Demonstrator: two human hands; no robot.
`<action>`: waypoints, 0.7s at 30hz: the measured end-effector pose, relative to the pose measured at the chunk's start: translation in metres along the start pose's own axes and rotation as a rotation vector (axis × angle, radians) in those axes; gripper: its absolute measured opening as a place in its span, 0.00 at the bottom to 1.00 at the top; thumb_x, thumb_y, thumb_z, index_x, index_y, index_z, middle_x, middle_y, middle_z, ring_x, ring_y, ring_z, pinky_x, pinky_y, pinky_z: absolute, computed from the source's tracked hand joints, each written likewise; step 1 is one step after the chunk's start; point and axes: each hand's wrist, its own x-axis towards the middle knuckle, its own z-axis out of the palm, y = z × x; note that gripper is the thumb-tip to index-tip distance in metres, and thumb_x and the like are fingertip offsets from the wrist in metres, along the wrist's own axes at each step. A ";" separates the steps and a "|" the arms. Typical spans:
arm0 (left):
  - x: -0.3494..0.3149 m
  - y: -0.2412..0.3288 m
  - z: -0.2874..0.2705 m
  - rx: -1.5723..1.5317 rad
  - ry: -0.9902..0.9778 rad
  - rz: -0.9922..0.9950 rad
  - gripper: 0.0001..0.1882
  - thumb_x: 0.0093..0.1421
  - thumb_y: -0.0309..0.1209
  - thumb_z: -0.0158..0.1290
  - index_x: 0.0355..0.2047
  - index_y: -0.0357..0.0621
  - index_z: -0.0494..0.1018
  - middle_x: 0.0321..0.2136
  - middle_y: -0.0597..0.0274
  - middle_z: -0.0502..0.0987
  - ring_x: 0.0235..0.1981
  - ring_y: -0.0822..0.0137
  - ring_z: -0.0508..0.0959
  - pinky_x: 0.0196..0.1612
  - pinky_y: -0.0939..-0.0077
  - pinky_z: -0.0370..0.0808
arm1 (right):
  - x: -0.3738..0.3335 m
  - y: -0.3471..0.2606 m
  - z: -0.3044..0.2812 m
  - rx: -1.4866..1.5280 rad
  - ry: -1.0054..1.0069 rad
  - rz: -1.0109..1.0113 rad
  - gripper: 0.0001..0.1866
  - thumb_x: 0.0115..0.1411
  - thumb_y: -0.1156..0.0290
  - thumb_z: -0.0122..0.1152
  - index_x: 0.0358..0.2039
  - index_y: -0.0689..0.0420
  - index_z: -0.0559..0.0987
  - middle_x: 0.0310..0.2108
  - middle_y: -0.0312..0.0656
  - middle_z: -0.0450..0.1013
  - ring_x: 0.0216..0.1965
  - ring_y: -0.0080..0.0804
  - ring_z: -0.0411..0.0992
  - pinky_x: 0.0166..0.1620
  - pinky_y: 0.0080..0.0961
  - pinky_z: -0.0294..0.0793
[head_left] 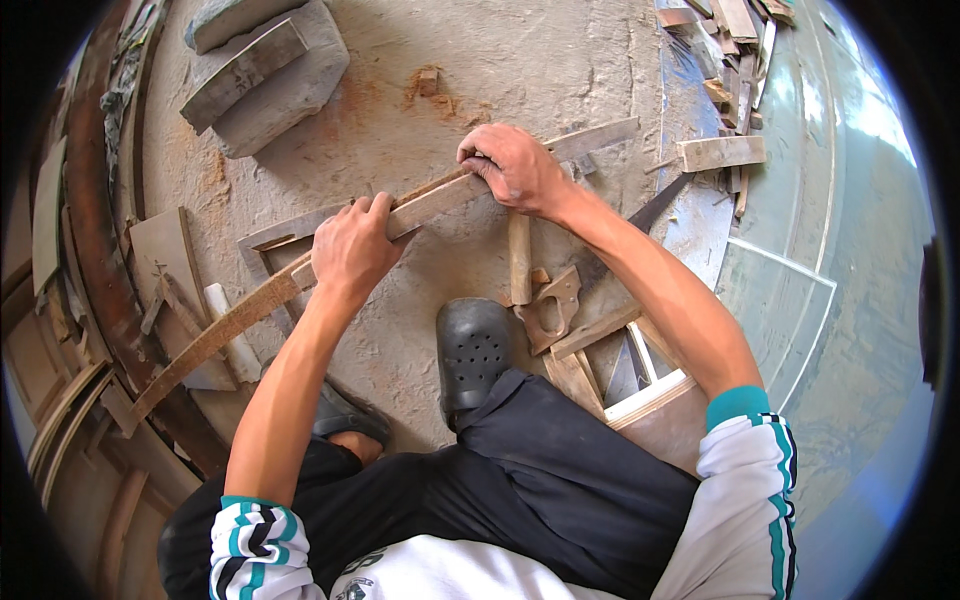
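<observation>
Long narrow wooden strips (440,206) lie slantwise in front of me, rising from lower left to upper right. My left hand (352,248) is closed round them near their middle, with its thumb along the upper edge. Farther right, my right hand (515,170) grips the strips with curled fingers; its fingertips are partly hidden. Below the right hand a round wooden handle (520,258) points toward me, its upper end out of sight. A handsaw (552,308) rests on the ground beside it, its dark blade passing under my right forearm.
Grey stone-like blocks (280,95) stand at the far left. Scrap wood (735,85) is heaped at the far right beside a greenish, shiny sheet (860,270). Wooden panels (90,470) crowd the left edge. Cut wood pieces (600,330) lie near my right knee.
</observation>
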 end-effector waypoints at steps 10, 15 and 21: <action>0.003 -0.006 0.004 0.009 0.029 0.023 0.23 0.51 0.46 0.70 0.41 0.47 0.77 0.31 0.56 0.81 0.36 0.52 0.84 0.37 0.57 0.80 | 0.006 -0.006 0.010 0.016 0.050 0.165 0.05 0.66 0.67 0.63 0.41 0.51 0.81 0.31 0.38 0.79 0.32 0.36 0.79 0.32 0.34 0.77; 0.009 -0.005 -0.002 0.037 0.017 0.002 0.23 0.55 0.50 0.67 0.40 0.46 0.76 0.31 0.55 0.82 0.35 0.52 0.85 0.37 0.57 0.80 | 0.042 0.013 0.010 -0.005 -0.023 0.522 0.08 0.71 0.61 0.57 0.43 0.46 0.82 0.28 0.36 0.78 0.25 0.30 0.74 0.27 0.28 0.73; 0.002 -0.009 0.006 0.032 0.049 0.021 0.25 0.55 0.52 0.67 0.40 0.45 0.76 0.31 0.55 0.82 0.35 0.53 0.85 0.36 0.57 0.80 | 0.039 0.008 -0.020 -0.063 -0.006 0.411 0.10 0.69 0.63 0.55 0.44 0.50 0.82 0.31 0.42 0.83 0.29 0.36 0.82 0.30 0.34 0.78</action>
